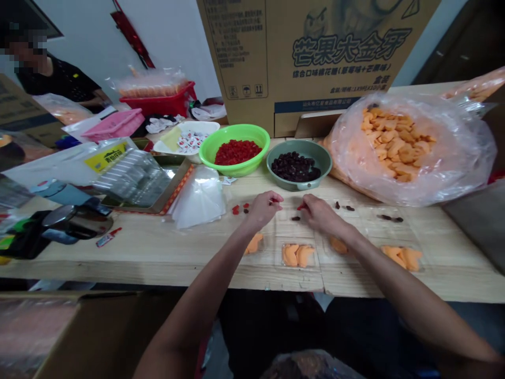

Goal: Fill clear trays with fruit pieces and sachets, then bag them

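My left hand [265, 208] is closed in a pinch, with a bit of red candy [274, 201] at its fingertips. Just to the right, my right hand [316, 211] pinches another red candy [300, 207]. Both hands are over a row of clear plastic trays whose edges are hard to make out. Two orange candies lie in the front part of one tray [299, 266]; a dark candy [295, 218] sits in its back part. Red pieces [235, 209] and a dark one lie left of my left hand. More orange candies [401, 258] and dark candies [390, 218] show at the right.
Behind my hands stand a green bowl [209, 160] of red candies and a grey-green bowl [300, 185] of dark ones. A large bag [355, 168] of orange candies is at the right, a carton [252, 58] behind. Plastic sheets [201, 200] and a tape dispenser [74, 221] lie left. A person [59, 73] is far left.
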Demonstrator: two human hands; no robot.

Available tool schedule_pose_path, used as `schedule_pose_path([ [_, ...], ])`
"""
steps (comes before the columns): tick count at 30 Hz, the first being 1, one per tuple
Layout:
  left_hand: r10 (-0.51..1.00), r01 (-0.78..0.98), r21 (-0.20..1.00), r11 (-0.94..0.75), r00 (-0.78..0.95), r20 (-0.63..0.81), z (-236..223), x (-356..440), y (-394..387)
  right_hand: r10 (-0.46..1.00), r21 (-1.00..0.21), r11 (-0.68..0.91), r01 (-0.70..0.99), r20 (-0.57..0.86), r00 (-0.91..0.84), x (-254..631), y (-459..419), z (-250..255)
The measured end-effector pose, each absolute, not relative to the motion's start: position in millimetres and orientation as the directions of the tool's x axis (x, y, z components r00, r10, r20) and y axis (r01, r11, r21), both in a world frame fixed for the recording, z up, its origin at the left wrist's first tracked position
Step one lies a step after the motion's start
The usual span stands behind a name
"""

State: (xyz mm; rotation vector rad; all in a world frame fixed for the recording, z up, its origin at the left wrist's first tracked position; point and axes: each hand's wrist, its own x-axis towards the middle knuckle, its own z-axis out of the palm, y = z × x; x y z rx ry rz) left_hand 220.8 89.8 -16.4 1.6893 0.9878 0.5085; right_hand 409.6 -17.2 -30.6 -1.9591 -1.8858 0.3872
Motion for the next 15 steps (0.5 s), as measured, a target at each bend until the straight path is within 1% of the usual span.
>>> schedule_pose_path([
  [3,0.740,0.459,0.800,-0.388,0.672,-0.026,-20,223,79,0.998,-0.359,0.037,0.933,0.053,-0.019,395,-13,-38],
  [5,0.717,0.499,0.690,-0.524,0.696,0.041,-22,222,72,0.997,-0.267,0.069,0.961,0.051,-0.057,390,-10,-37],
  [7,0.702,0.506,0.614,-0.605,0.703,0.113,-24,219,67,0.996,-0.237,0.080,0.968,0.058,-0.068,391,-10,-33],
  [10,0.679,0.501,0.556,-0.663,0.716,0.164,-29,214,65,0.995,-0.283,0.044,0.958,0.100,-0.016,401,-15,-27],
  [12,0.639,0.498,0.502,-0.707,0.754,0.152,-33,212,65,0.992,-0.289,0.031,0.957,0.126,0.006,407,-20,-23],
  [15,0.532,0.463,0.380,-0.801,0.842,0.095,-38,213,62,0.991,-0.248,0.092,0.964,0.116,-0.065,409,-28,-20],
])
